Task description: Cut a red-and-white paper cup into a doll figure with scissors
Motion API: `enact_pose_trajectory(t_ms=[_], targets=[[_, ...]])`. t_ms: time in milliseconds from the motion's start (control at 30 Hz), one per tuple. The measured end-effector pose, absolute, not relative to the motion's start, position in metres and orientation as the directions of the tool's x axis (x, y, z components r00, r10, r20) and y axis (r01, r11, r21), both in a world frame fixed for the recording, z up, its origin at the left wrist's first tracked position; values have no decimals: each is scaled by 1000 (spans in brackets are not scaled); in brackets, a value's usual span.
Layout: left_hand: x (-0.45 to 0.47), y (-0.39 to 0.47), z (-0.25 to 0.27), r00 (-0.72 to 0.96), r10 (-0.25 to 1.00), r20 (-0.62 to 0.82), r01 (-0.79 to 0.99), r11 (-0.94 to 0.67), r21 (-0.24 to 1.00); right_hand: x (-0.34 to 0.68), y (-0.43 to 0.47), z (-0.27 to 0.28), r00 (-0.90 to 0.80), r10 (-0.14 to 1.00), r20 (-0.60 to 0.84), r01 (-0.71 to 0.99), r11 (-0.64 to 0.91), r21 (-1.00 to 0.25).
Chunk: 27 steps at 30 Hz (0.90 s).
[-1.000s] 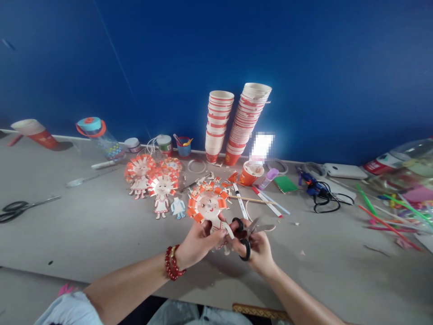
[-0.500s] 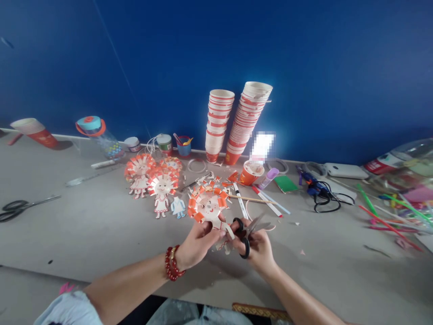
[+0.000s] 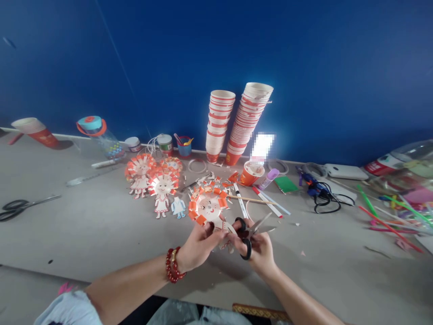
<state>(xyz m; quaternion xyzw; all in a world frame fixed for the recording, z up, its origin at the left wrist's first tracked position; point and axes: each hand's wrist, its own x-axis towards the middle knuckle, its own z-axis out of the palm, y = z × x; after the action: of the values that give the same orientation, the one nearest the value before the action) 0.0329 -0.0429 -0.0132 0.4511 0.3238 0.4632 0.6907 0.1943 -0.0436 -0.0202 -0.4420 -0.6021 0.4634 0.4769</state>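
Note:
My left hand [image 3: 199, 246] pinches the body of a paper doll [image 3: 209, 206], which has a smiling white face and a fringe of orange and white flaps. Black-handled scissors [image 3: 252, 232] hang on the fingers of my right hand [image 3: 259, 253], their blades apart and pointing right, away from the doll. The fingertips of that hand also touch a white strip on the doll's right side. Finished-looking paper dolls [image 3: 162, 187] with similar fringes lie to the left, beside a small blue-and-white paper dress shape [image 3: 178, 207].
Two tall stacks of paper cups [image 3: 219, 126] stand against the blue wall. Paper scraps, markers [image 3: 241, 201] and a wooden stick lie beyond the doll. A glue gun [image 3: 309, 180] with black cord is at right, near colourful straws [image 3: 367, 198]. Another pair of scissors [image 3: 25, 207] lies far left.
The doll's lower part has turned slightly, and its white strip now sits closer to my right fingers. The scissors have shifted a little to the right and remain spread.

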Motion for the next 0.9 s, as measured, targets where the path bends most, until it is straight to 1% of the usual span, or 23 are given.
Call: enact_pose_trajectory(t_ms=[133,367,500,567,700,800,900], targets=[[32,-43,-14,384,922,-44,-352,191,916,195,-45,-20,-139,969,203,140,222,-965],[31,-42,-14,291,955,-59,-346,163,924,199,-45,-22,-218,956,194,185,236,-954],[30,-42,-13,291,955,-58,-319,154,935,198,-45,-22,-188,961,203,148,233,-961],[30,-42,-14,299,951,-74,-323,174,930,197,-46,-21,-163,966,202,117,222,-968],[30,-42,-19,332,932,-145,-387,275,880,193,-47,-14,-137,976,170,44,177,-983],[31,-43,-20,345,928,-142,-422,288,860,190,-48,-9,-104,980,173,13,175,-985],[32,-43,-18,357,924,-135,-455,299,839,190,-49,-10,-57,975,215,-1,216,-976]])
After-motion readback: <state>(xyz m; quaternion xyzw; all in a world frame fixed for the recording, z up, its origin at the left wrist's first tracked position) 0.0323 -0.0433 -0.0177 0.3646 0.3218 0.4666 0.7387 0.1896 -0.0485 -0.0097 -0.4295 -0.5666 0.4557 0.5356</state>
